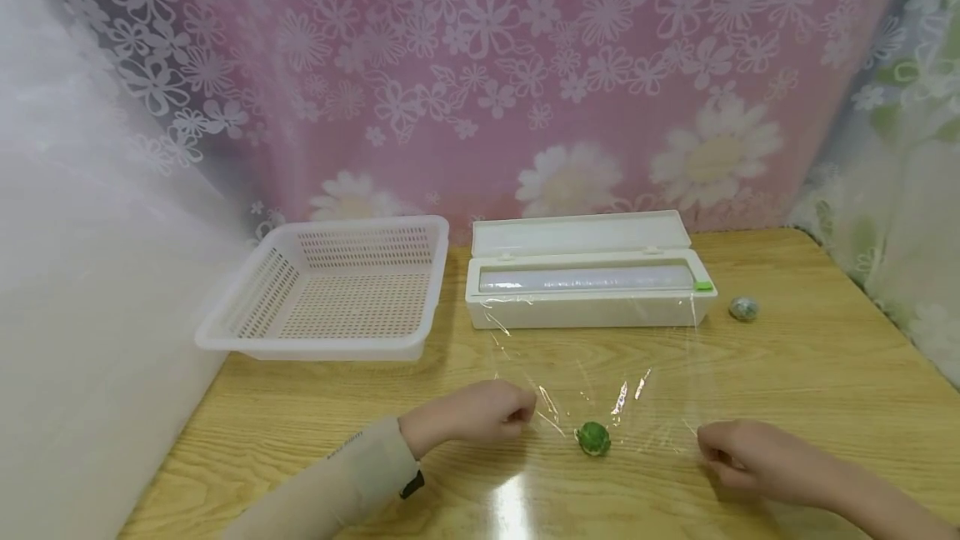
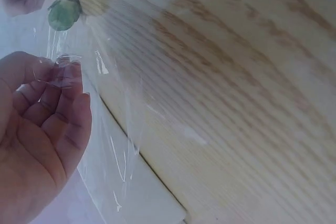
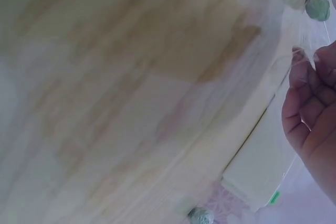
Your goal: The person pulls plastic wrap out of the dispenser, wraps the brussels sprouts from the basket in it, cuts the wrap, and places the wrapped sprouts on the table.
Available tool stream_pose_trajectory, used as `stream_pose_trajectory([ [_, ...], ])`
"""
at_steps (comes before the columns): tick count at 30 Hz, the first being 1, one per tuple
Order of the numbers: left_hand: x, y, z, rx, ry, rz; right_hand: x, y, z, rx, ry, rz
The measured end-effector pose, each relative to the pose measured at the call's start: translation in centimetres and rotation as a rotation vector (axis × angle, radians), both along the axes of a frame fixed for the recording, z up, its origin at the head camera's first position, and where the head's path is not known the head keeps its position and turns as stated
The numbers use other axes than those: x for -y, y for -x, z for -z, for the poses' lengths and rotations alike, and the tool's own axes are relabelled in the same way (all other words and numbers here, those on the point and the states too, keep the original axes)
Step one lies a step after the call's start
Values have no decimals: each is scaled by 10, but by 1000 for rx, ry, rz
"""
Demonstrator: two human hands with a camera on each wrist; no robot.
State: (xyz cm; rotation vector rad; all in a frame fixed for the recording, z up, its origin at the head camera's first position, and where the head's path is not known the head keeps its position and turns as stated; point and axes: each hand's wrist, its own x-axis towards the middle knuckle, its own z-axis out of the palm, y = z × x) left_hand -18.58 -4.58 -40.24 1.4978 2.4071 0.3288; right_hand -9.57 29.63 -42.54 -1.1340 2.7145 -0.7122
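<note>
A clear sheet of cling film [image 1: 622,397] stretches from the roll [image 1: 585,278] in a white dispenser box [image 1: 588,312] toward me. My left hand [image 1: 491,412] pinches its near left corner between thumb and fingers, as the left wrist view shows at close range. The near right corner is pinched by my right hand [image 1: 761,461]. Between the two hands sits a small round green vegetable, like a Brussels sprout [image 1: 594,438], on the table. The film's near edge runs close by it, overlapping it in the left wrist view.
A white perforated plastic basket [image 1: 315,348] stands at the back left. The dispenser's lid [image 1: 581,233] is raised, with a green slider [image 1: 702,285] at its right end. Right of the box lies a small ball wrapped in film [image 1: 743,308]. A floral curtain [image 1: 480,90] hangs behind.
</note>
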Motion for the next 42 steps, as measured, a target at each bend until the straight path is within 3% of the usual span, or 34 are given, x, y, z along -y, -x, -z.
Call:
stream_pose_trajectory([
  [3, 1, 4, 2, 12, -14, -31, -2, 5, -5, 91, -1, 33],
  [11, 2, 14, 7, -9, -25, -80, -4, 18, -8, 149, -22, 63],
  [20, -1, 20, 10, -7, 12, -81, -3, 30, -3, 29, 4, 27],
  [26, -3, 24, 12, -15, 57, -86, -3, 34, -3, 54, 8, 24],
  [30, -10, 19, 6, -78, 71, -103, -3, 35, -2, 81, 20, 18],
  [34, -29, 8, -2, -166, 45, -101, -5, 35, -2, 79, 27, 13],
  [42, -65, -11, 1, -321, 109, 26, -2, 35, -1, 59, 32, 14],
])
